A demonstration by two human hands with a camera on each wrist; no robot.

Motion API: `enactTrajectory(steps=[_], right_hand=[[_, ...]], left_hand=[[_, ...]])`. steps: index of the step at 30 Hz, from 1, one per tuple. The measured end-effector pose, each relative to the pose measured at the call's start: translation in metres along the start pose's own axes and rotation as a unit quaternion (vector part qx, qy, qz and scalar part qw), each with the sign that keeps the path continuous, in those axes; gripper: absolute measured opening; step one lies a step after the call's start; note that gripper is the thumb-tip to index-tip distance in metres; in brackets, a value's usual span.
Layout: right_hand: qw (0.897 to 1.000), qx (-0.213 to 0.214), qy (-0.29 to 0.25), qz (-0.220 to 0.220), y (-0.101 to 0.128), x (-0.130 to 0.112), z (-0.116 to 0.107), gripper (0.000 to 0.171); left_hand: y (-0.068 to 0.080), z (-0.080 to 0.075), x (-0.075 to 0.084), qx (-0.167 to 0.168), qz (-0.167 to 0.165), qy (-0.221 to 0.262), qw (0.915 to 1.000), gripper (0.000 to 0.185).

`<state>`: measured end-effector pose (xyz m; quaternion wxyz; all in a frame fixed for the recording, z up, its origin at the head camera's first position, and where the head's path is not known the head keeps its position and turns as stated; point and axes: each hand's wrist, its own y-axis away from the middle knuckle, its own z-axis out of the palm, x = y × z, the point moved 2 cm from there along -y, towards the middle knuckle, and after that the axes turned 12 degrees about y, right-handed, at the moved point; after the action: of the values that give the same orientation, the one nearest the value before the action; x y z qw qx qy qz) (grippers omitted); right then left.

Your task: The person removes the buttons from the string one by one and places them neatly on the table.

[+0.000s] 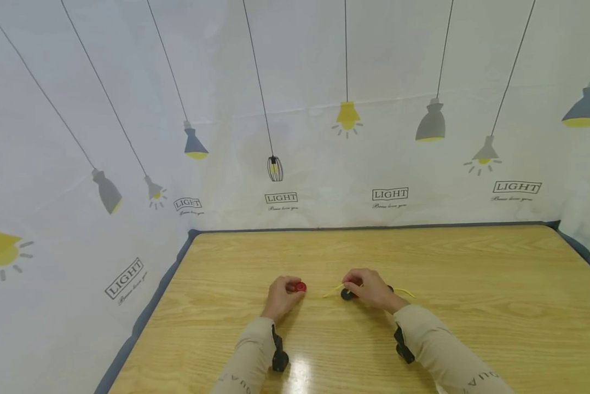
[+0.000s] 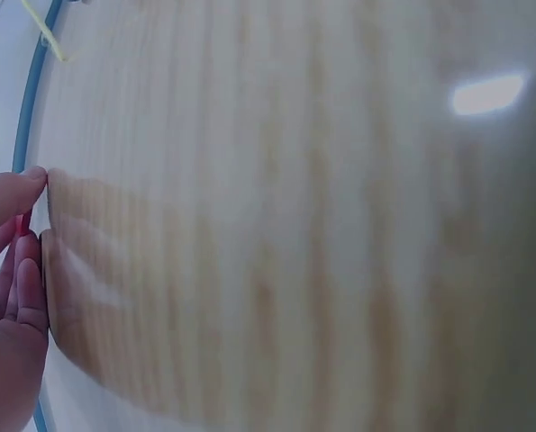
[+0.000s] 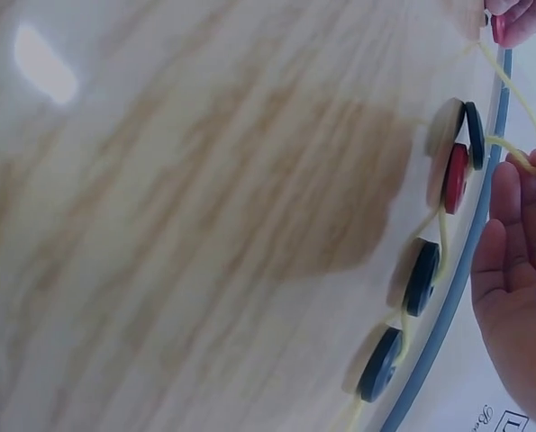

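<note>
My left hand (image 1: pixel 291 290) pinches a small red disc (image 1: pixel 301 286) against the wooden table (image 1: pixel 472 284). In the left wrist view only a red sliver (image 2: pixel 21 223) of that disc shows between the fingers (image 2: pixel 20 270). My right hand (image 1: pixel 355 284) pinches a yellow string (image 3: pixel 506 148) near its end. Threaded on it are a black disc (image 3: pixel 475 135), a second red disc (image 3: pixel 456 177) and two more black discs (image 3: pixel 422 277) (image 3: pixel 379 364). In the head view the hand covers most of them. One black disc (image 1: pixel 346 294) and the string's ends (image 1: pixel 405 291) show.
The table is walled at the back and left by a white cloth (image 1: pixel 127 164) printed with lamps and the word LIGHT. A dark blue strip (image 1: pixel 147 312) edges the table. Both forearms wear beige sleeves with black wrist mounts (image 1: pixel 279 358).
</note>
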<state>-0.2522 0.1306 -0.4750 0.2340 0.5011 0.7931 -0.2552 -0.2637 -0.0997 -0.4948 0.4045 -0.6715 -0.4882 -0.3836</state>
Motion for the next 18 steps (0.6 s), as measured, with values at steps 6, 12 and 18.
enactTrajectory(steps=[6,12,18], right_hand=[[1.000,-0.001,-0.011,0.004,-0.0002,0.0004,-0.0021,0.007],[1.000,-0.004,-0.010,0.009,-0.0005,0.0007,-0.0017,0.007],[1.000,0.000,-0.009,0.011,-0.0019,0.0002,-0.0036,0.007]], left_hand=[[-0.0018,0.0003,-0.0005,-0.006,-0.018,0.000,0.9998,0.028],[-0.0023,0.0012,-0.0007,-0.005,-0.026,0.003,0.9996,0.028],[-0.0017,0.0015,-0.0008,-0.009,-0.024,0.001,0.9997,0.029]])
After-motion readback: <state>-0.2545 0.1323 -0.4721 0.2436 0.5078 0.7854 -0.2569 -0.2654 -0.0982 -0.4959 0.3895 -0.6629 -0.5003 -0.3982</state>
